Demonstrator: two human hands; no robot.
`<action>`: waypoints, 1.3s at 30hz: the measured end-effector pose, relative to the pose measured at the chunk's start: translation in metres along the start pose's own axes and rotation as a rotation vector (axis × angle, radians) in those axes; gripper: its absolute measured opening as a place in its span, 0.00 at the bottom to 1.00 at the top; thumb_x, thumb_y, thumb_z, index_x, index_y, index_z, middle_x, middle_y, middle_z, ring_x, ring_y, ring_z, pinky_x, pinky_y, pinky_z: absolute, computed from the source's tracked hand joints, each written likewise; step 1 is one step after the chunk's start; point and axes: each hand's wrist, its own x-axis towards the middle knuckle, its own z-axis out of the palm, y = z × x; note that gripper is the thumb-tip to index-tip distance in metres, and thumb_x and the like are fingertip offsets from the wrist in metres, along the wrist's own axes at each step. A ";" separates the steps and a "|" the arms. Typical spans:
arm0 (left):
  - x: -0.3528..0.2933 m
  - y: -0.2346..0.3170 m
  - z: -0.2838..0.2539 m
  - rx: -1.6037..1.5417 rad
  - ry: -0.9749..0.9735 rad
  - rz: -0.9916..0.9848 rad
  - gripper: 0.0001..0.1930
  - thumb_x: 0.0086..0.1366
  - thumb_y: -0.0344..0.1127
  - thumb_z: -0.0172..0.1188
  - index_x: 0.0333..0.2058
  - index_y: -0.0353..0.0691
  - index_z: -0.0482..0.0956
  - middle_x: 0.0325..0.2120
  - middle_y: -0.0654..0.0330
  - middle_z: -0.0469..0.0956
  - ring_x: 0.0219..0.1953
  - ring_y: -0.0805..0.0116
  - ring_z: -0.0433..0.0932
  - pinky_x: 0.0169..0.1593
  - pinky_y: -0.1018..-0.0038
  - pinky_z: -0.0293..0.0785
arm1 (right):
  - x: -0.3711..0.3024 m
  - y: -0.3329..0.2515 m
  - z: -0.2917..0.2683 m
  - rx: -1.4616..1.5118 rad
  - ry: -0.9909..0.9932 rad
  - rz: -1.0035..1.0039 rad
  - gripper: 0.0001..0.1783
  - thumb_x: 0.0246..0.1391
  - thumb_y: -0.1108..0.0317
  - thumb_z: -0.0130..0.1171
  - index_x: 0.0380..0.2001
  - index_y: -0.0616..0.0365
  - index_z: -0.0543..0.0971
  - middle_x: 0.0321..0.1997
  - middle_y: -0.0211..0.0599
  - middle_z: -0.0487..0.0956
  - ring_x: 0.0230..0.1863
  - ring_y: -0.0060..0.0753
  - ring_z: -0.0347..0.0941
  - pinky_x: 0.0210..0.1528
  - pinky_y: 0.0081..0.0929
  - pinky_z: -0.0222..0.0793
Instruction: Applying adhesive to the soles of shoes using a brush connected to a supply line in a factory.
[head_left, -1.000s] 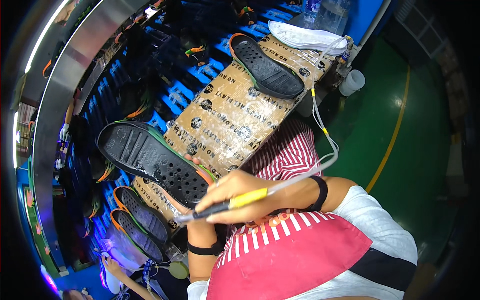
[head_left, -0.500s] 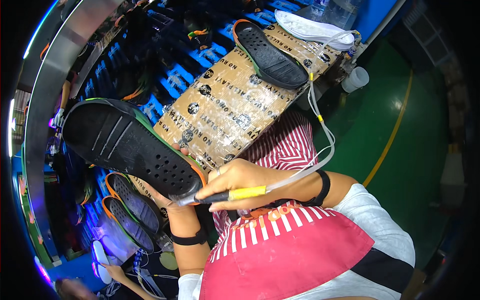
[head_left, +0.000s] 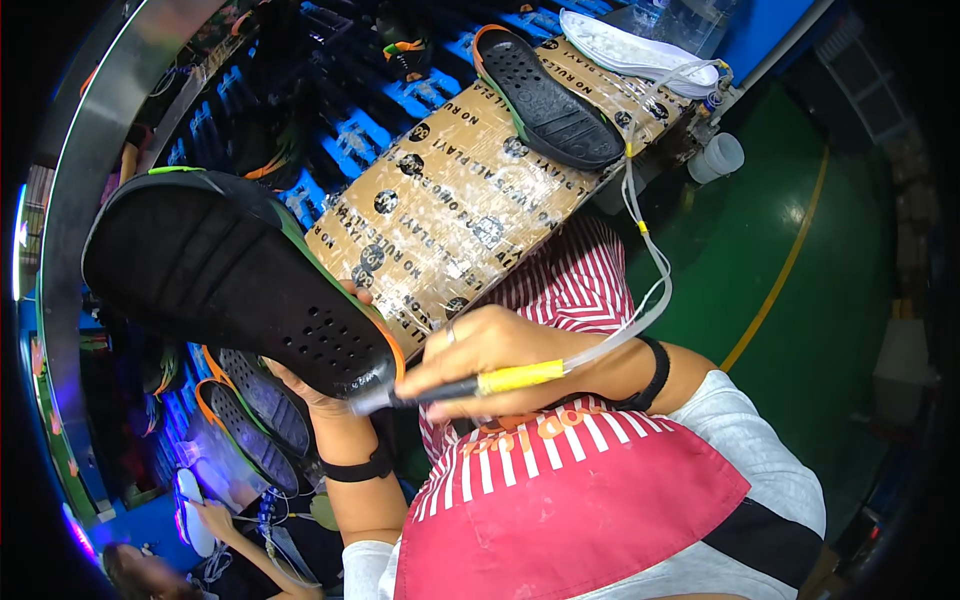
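My left hand (head_left: 298, 386) holds a large black shoe sole (head_left: 250, 280) from beneath, and its fingertips show at the far edge. The sole has a green and orange rim, a cluster of small holes and shallow grooves. My right hand (head_left: 490, 352) grips a brush (head_left: 522, 380) with a black and yellow handle. Its pale bristles touch the near orange end of the sole, where the surface looks wet. From the handle a clear tube (head_left: 655, 285) runs up to the bench's far right. A similar sole (head_left: 555, 105) lies on the cardboard-covered bench (head_left: 420, 215).
A white sole (head_left: 635, 50) rests at the bench's far end, above a white bucket (head_left: 716, 158). Two more orange-rimmed soles (head_left: 242, 435) sit at lower left. Beyond them a co-worker's hand (head_left: 212, 518) holds a white sole (head_left: 190, 512). Blue racks (head_left: 360, 140) line the far side.
The held sole has shifted left and tilted, its face now darker. The brush has moved slightly right and stays at the sole's near end, where a wet shine shows.
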 end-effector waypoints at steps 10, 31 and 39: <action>-0.006 0.013 -0.028 0.178 0.172 -0.119 0.43 0.47 0.59 0.60 0.56 0.36 0.58 0.47 0.43 0.67 0.47 0.48 0.69 0.48 0.59 0.71 | -0.005 0.011 -0.002 -0.111 0.041 -0.116 0.17 0.42 0.70 0.64 0.39 0.58 0.78 0.27 0.38 0.76 0.24 0.35 0.72 0.27 0.25 0.67; 0.025 0.025 0.029 0.521 0.108 -0.534 0.25 0.59 0.39 0.52 0.50 0.25 0.66 0.44 0.48 0.73 0.45 0.65 0.73 0.51 0.74 0.66 | -0.009 0.017 -0.010 -0.201 -0.042 -0.045 0.15 0.43 0.67 0.60 0.38 0.54 0.78 0.27 0.41 0.77 0.26 0.42 0.72 0.30 0.31 0.68; 0.026 0.025 0.038 0.605 0.128 -0.656 0.25 0.60 0.40 0.54 0.50 0.27 0.67 0.40 0.50 0.75 0.39 0.67 0.76 0.44 0.76 0.72 | -0.016 0.024 -0.011 -0.166 -0.099 -0.113 0.16 0.41 0.70 0.63 0.37 0.55 0.78 0.22 0.36 0.73 0.21 0.37 0.69 0.25 0.28 0.66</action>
